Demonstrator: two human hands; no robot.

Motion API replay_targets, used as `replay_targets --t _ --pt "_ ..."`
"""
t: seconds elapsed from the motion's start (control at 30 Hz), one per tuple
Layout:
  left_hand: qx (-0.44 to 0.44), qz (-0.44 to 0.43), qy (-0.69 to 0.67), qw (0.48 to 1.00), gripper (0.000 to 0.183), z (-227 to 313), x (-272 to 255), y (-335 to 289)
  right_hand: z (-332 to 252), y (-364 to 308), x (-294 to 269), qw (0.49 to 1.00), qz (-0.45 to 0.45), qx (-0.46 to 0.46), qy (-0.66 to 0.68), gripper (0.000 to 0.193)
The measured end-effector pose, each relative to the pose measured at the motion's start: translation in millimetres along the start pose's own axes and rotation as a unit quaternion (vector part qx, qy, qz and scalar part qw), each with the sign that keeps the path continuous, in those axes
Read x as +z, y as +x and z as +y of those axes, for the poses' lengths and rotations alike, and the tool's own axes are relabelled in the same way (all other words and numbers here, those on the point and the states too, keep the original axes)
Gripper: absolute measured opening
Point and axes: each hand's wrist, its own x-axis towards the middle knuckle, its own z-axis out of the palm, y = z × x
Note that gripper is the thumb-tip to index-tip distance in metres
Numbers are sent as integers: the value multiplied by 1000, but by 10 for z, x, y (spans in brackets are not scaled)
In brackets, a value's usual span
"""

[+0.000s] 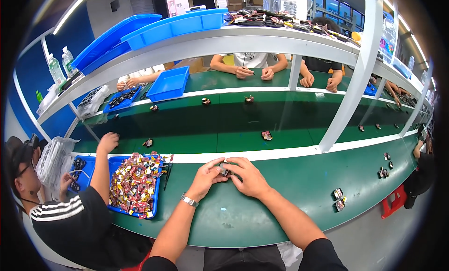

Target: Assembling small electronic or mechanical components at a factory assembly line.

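Observation:
My left hand (204, 178) and my right hand (249, 176) meet over the green worktable (262, 217), near its far white edge. Between their fingertips they pinch a small dark piece (224, 170) with a greyish face, mostly covered by the fingers. A metal-banded watch is on my left wrist. Left of my hands stands a blue tray (150, 215) heaped with small red, yellow and white wrapped-looking parts (133, 184). Beside its right rim lies a thin dark tool (167, 173), its kind unclear.
Several small dark parts (338, 199) lie on the table at right. A green conveyor belt (234, 135) with scattered parts runs beyond a white rail. A co-worker (70, 219) at left reaches toward it. Overhead, a metal shelf (243, 35) bears blue trays (175, 28); one white post (348, 79) slants down.

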Motion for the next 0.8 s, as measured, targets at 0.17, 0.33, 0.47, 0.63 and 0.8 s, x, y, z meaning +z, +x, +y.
replay_targets --t 0.17,0.33,0.47,0.63,0.8 --pt "8 -11 -12 1000 34 -9 49 -1 60 7 7 999 16 -23 -30 22" --pt "65 -59 122 989 33 45 -13 -18 27 6 -6 999 7 -19 -29 15" --pt "-1 -53 62 997 33 53 13 -24 62 -25 6 998 22 -35 -42 13" --pt "-24 -81 -8 996 35 8 -21 -18 54 -24 -6 1000 4 30 -2 8" --pt "3 -119 19 993 38 13 -37 -36 59 -24 29 999 11 31 -2 7"
